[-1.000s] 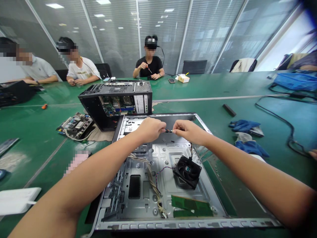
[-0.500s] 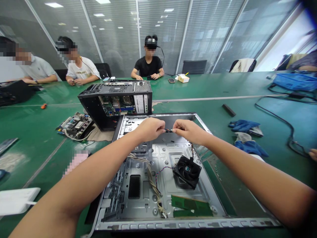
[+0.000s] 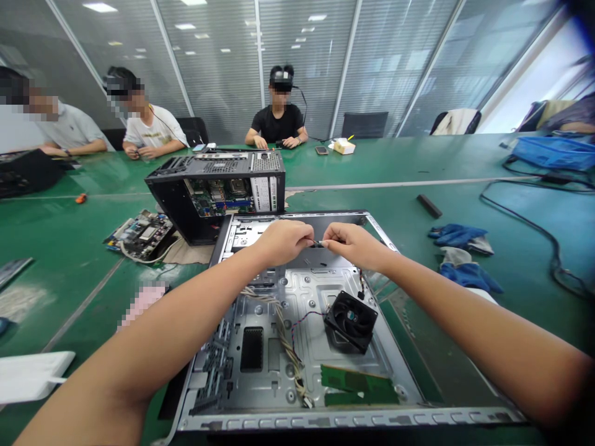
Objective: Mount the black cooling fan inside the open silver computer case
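Over the far part of an open computer case (image 3: pixel 307 418), my two hands meet almost fingertip to fingertip. My left hand (image 3: pixel 289 241) is closed in a pinch on a thin cable; its end shows in the small gap between the hands. From the other side my right hand (image 3: pixel 351 244) pinches the same cable, whose tail hangs below that hand. A black cooling fan (image 3: pixel 351 321) lies tilted in the case. Green memory sticks (image 3: pixel 357 384) rest near its front edge. A bundle of beige twisted wires (image 3: pixel 283 334) runs down the case floor.
Behind the case stands a second computer tower (image 3: pixel 167 204), with a circuit board (image 3: pixel 144 234) to its left. Blue work gloves (image 3: pixel 460 238) and a black cable (image 3: pixel 534 226) lie on the right. A white power adapter (image 3: pixel 35 375) is at front left. Several people sit across the green table.
My left hand has shifted slightly right, narrowing the gap to my right hand, so less of the cable shows between them. The fan and memory sticks stay in place.
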